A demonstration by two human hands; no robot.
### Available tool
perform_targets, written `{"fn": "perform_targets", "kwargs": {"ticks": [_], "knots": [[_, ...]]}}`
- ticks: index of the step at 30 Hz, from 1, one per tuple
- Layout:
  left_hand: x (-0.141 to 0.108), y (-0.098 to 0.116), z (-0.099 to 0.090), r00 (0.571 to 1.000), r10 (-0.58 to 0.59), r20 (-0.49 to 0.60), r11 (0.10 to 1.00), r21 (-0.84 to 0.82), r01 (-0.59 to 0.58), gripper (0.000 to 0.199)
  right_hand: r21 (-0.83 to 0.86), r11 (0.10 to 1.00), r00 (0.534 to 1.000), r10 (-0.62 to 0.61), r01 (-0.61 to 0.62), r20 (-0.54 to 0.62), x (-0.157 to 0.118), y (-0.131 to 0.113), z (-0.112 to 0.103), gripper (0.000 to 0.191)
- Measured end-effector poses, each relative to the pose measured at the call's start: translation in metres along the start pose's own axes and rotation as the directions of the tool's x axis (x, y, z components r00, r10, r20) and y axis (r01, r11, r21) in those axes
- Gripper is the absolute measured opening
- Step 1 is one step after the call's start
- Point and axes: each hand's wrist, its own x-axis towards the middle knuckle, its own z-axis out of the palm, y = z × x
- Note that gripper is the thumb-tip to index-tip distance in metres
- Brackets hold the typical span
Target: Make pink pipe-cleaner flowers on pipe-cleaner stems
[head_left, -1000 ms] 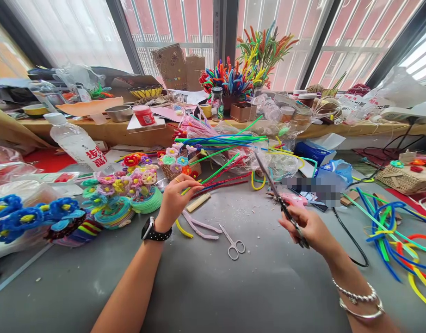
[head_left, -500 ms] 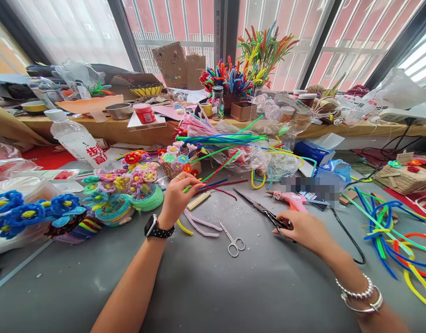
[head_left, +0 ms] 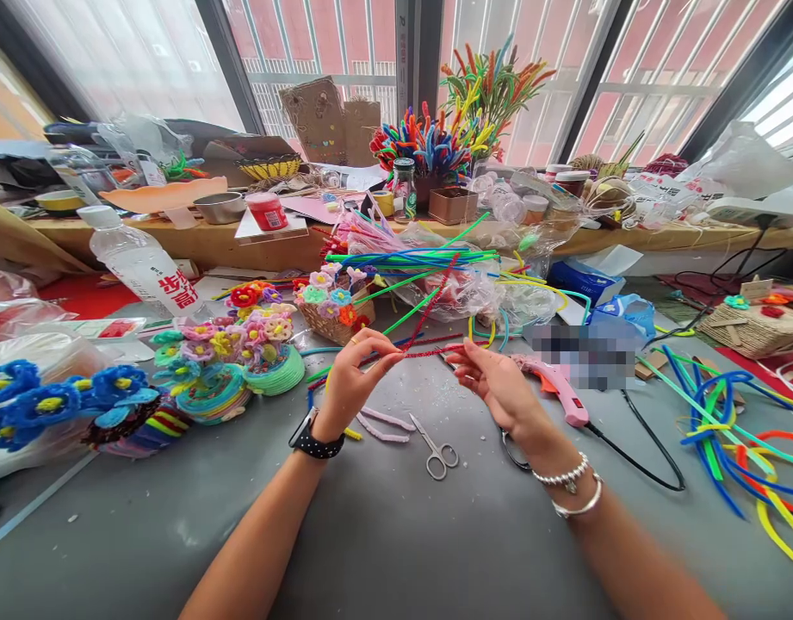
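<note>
"Holding anything?"
"Left hand (head_left: 356, 379) pinches a red strand (head_left: 427, 352), fingertips together; right hand (head_left: 499, 387) pinches it too."
"Where is it?"
"Stretched between them, above the table (head_left: 422, 551)."

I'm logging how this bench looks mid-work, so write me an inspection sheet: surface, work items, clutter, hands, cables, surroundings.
Surface: grey table, small pale scraps scattered on it.
Work items: red pipe cleaner held above the table; small scissors lying nearby; pink glue gun at right.
Clutter: coloured pipe cleaners in a loose tangle at right; flower pots and a water bottle at left.
Hands: left hand and right hand both pinch the red pipe cleaner.
Cables: black cable loops on the table behind the glue gun.
Surroundings: crowded ledge below windows.
</note>
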Motion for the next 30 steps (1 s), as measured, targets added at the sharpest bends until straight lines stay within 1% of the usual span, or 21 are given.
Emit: {"fn": "perform_targets", "kwargs": {"ticks": [2,4,7,9,12,13,14,15,16,18,20,22,23,25,30], "knots": [[0.0,0.0,0.001,0.999,-0.024,0.04,1.0,0.005,0.023,0.01,0.171,0.985,0.999,0.009,0.0,-0.05,0.008,0.001,0.003,0.018],[0.001,0.0,0.0,0.994,-0.07,0.082,0.998,0.006,0.069,0.013,0.25,0.968,0.997,-0.002,0.021,-0.076,0.013,0.001,-0.001,0.015],[0.001,-0.004,-0.002,0.986,-0.145,0.085,0.989,0.045,0.142,0.018,0.261,0.958,0.986,-0.08,0.116,-0.146,0.016,0.002,-0.016,0.014],[0.001,-0.01,-0.006,0.977,-0.189,0.095,0.974,0.149,0.173,0.02,0.235,0.952,0.969,-0.155,0.199,-0.194,0.017,0.002,-0.028,0.014],[0.001,-0.018,-0.011,0.946,-0.274,0.176,0.903,0.387,0.189,0.021,0.208,0.946,0.959,-0.209,0.247,-0.189,0.017,0.001,-0.039,0.017],[0.001,-0.018,-0.011,0.94,-0.289,0.181,0.881,0.435,0.187,0.021,0.208,0.947,0.962,-0.211,0.245,-0.173,0.016,0.001,-0.039,0.017],[0.001,-0.017,-0.011,0.942,-0.287,0.172,0.875,0.447,0.185,0.021,0.214,0.948,0.966,-0.205,0.236,-0.154,0.015,0.001,-0.039,0.017],[0.001,-0.015,-0.009,0.946,-0.278,0.165,0.888,0.42,0.188,0.023,0.225,0.949,0.972,-0.193,0.219,-0.133,0.014,0.001,-0.037,0.017],[0.001,-0.012,-0.006,0.948,-0.272,0.168,0.914,0.353,0.2,0.025,0.239,0.951,0.978,-0.177,0.199,-0.111,0.013,0.001,-0.034,0.017],[0.0,-0.004,0.001,0.932,-0.279,0.231,0.956,0.161,0.246,0.027,0.266,0.95,0.986,-0.148,0.162,-0.071,0.01,0.001,-0.028,0.017],[-0.002,0.003,0.008,0.903,-0.314,0.292,0.946,0.017,0.324,0.027,0.272,0.952,0.99,-0.134,0.141,-0.047,0.008,0.001,-0.024,0.018],[-0.004,0.005,0.013,0.87,-0.356,0.34,0.909,-0.087,0.407,0.025,0.26,0.956,0.991,-0.128,0.134,-0.04,0.006,0.002,-0.021,0.018],[-0.005,0.005,0.015,0.856,-0.372,0.359,0.889,-0.126,0.44,0.024,0.253,0.959,0.992,-0.123,0.128,-0.037,0.005,0.002,-0.02,0.018],[-0.007,0.005,0.016,0.841,-0.393,0.372,0.86,-0.175,0.479,0.021,0.245,0.963,0.994,-0.111,0.113,-0.022,0.005,0.003,-0.019,0.019],[-0.006,0.006,0.014,0.849,-0.42,0.321,0.845,-0.201,0.495,0.016,0.271,0.956,0.986,-0.14,0.111,0.092,0.003,0.004,-0.015,0.022]]}}
